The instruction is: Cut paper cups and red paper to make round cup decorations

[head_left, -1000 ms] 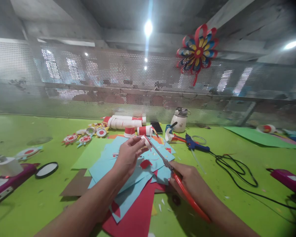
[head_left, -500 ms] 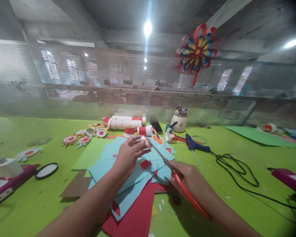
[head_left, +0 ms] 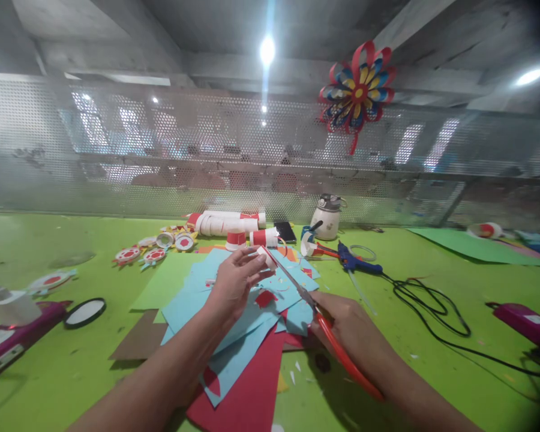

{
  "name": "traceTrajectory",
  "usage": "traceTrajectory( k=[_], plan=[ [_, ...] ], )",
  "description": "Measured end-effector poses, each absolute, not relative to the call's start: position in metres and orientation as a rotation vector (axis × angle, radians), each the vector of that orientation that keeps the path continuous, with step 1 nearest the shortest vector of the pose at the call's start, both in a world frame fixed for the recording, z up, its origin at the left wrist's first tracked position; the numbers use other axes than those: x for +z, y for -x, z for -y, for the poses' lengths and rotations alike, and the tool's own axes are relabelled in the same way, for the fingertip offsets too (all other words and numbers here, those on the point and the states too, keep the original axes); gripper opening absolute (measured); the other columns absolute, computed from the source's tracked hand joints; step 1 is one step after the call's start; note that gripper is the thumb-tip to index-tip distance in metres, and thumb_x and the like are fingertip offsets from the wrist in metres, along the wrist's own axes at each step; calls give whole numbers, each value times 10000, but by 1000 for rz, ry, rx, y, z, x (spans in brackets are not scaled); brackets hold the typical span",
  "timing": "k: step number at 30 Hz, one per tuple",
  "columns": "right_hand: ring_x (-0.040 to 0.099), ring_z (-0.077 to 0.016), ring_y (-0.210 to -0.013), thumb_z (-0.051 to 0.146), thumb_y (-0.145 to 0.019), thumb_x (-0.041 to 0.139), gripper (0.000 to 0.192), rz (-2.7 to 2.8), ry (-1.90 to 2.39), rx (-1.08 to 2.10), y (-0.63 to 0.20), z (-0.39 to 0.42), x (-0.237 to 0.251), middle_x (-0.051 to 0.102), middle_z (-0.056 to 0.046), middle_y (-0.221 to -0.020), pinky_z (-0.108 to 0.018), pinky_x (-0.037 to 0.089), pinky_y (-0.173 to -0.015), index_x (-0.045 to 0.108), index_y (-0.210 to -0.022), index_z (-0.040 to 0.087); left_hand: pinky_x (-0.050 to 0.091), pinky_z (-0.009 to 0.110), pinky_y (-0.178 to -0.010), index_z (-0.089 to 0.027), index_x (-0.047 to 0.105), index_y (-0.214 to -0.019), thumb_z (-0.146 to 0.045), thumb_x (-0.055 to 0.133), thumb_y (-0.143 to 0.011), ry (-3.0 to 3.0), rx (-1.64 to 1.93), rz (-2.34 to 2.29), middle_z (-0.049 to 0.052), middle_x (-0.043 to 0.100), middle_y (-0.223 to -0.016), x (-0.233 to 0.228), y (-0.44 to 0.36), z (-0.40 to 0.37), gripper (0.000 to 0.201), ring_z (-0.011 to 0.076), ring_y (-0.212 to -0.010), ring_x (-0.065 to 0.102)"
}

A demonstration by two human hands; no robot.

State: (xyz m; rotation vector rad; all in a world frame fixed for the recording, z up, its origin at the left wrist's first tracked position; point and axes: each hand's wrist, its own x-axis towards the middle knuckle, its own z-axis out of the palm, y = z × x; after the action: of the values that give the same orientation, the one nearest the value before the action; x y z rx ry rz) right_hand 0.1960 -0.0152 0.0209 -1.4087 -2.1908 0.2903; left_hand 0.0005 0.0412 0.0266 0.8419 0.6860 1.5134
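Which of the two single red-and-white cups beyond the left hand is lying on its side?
The right cup; the left cup stands rim down.

White piece (head_left: 269, 258), seemingly paper, partly hidden by the left hand (head_left: 233, 283), and power strip (head_left: 27, 339) cut off at left.

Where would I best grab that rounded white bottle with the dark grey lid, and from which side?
Probably around the wide belly of the rounded white bottle, from the right: it stands upright, narrows toward its top, and a small blue object crowds its left.
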Motion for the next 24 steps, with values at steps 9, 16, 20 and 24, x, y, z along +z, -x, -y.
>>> traceTrajectory(
  k=[9, 16, 20, 24],
  plan=[
    [622, -229, -828, 183, -798, 505, 330, 2224, 1412, 204, -198, 14, 19, 687, -89, -920, -331, 461, -747, 642, -1098, 198, 524, 418, -791, -128, 598, -939, -201, 773, -632, -905, 1515, -729, 96, 648, -889, 21, -2, -41, 361, 204, -773, 656],
    [595, -256, -850, 126, -789, 480, 362, 2275, 1599, 47, -194, 16, 22, 645, -136, -939, -357, 442, -735, 604, -1129, 135, 519, 404, -792, -144, 607, -948, -198, 774, -625, -936, 1560, -746, 91, 632, -914, 21, -4, -41, 368, 221, -845, 640],
    [587, -230, -759, 124, -767, 472, 291, 2224, 1591, 58, -193, 17, 23, 644, -102, -858, -324, 432, -678, 634, -1006, 150, 511, 392, -800, -134, 601, -1020, -235, 760, -648, -1018, 1571, -766, 119, 618, -1052, 19, -3, -42, 416, 228, -888, 639],
    [595, -208, -696, 152, -737, 486, 276, 2040, 1521, 171, -199, 10, 18, 660, -59, -767, -293, 440, -657, 658, -951, 163, 500, 376, -785, -128, 596, -1090, -287, 753, -656, -1100, 1527, -854, 119, 650, -1015, 21, -3, -40, 487, 226, -855, 649]
  ],
)
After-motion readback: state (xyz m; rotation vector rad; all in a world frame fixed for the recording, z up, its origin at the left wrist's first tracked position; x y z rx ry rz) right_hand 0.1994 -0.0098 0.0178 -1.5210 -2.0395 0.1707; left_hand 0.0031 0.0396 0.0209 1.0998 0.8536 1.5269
